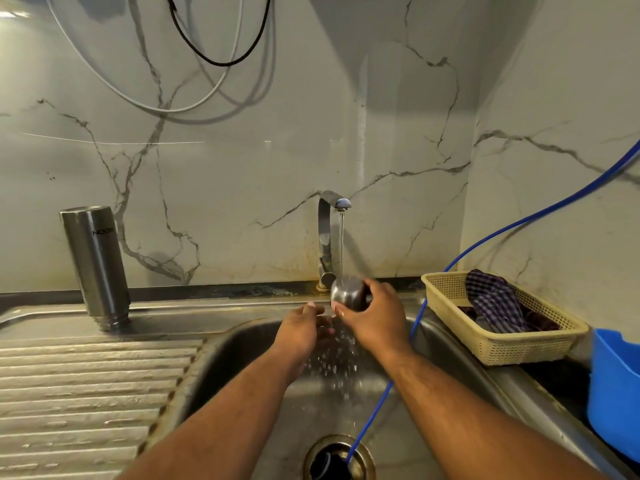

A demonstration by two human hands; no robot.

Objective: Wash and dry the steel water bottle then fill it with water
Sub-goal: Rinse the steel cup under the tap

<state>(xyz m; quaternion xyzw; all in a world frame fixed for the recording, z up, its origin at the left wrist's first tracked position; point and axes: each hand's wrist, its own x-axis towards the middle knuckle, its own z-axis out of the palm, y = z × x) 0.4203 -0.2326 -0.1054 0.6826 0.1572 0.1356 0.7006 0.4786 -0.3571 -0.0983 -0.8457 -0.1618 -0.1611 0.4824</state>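
Steel water bottle (97,265): rigid, smooth brushed metal, probably light while empty, slick once wet. Best taken round the mid-body with a full wrap, not by the threaded neck. No dent risk from a normal squeeze, but could clatter or tip if knocked.

Nearest: drain (337,459) at the sink (242,375) bottom, with a blue hose (374,410) dropping into it. Both forearms reaching forward over the basin.

Left hand (301,327) low under the falling water, fingers loosely spread, nothing gripped. One fingertip close to the cap rim; contact hard to tell.

Right hand (374,317) just beyond and slightly higher, thumb and fingers curled round a small steel cap (348,292), held straight under the stream. Cap also smooth and wet, so likely slippery; small enough for a fingertip pinch. Hands close together but not joined, spray scattering between them.

Farther left, bottle well apart from both hands, standing upside down, threaded mouth down, on the drainboard (86,393) near the back edge. Untouched.

Behind the cap: tap (327,237) running a thin stream.

Right side: basket (502,348) holding a checked cloth (495,299), likely for drying; blue tub (613,393) at the frame edge.
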